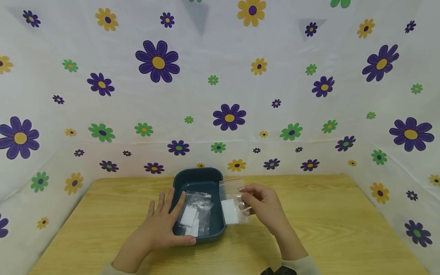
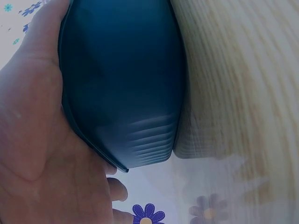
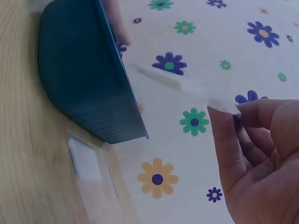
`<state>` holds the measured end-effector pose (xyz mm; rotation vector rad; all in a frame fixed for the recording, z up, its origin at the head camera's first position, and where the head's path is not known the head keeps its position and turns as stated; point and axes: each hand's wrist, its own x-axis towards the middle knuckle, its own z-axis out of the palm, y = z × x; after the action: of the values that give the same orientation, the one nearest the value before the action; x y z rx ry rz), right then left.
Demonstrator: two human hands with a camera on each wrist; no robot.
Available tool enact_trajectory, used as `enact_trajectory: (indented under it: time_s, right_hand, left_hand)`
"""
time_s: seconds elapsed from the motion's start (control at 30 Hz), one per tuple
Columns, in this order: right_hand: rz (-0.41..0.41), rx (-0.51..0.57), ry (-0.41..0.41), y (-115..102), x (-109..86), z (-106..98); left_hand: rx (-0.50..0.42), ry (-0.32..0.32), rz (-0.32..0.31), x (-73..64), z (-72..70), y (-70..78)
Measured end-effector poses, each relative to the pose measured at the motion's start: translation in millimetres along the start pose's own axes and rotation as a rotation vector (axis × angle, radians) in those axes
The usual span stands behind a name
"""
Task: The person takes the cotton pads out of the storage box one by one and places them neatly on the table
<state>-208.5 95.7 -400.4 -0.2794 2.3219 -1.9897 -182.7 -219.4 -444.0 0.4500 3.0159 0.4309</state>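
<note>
A dark blue plastic bin (image 1: pixel 198 175) stands on the table, with several small clear bags (image 1: pixel 204 208) holding white pieces lying inside. My left hand (image 1: pixel 159 227) rests along its left rim, fingers straight and spread, thumb over the near edge. The left wrist view has the palm against the bin's side. Just right of the bin, my right hand (image 1: pixel 266 206) pinches a small clear plastic bag (image 3: pixel 173 81) between thumb and fingertips; it appears nearly edge-on in the right wrist view. Below it, another clear bag (image 3: pixel 86 161) with a white piece and red seal line lies on the table beside the bin.
The wooden table (image 1: pixel 326 221) spreads out on both sides of the bin. Behind and beside it hangs a white cloth (image 1: pixel 199 99) printed with purple, yellow and green flowers. Something black (image 1: pixel 278 270) shows at my right wrist by the lower edge.
</note>
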Motion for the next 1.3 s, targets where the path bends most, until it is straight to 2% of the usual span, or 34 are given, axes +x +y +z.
enact_trajectory:
  time_s: [0.1,0.2,0.8,1.3]
  right_hand:
    - [0.038,0.107,-0.021,1.4,1.4,-7.3]
    - [0.061,0.169,-0.021,2.8,1.7,-13.9]
    - [0.114,0.186,0.041,14.1,4.8,-35.3]
    - [0.155,0.175,0.083,24.5,8.5,-40.7]
  left_hand:
    - [0.001,0.006,0.001,-0.4,-1.3,0.8]
    - [-0.002,0.003,0.007,-1.0,-1.4,1.0]
    - [-0.002,0.010,0.007,1.2,1.0,-0.2]
    - [-0.002,0.022,0.013,0.6,0.9,-0.1]
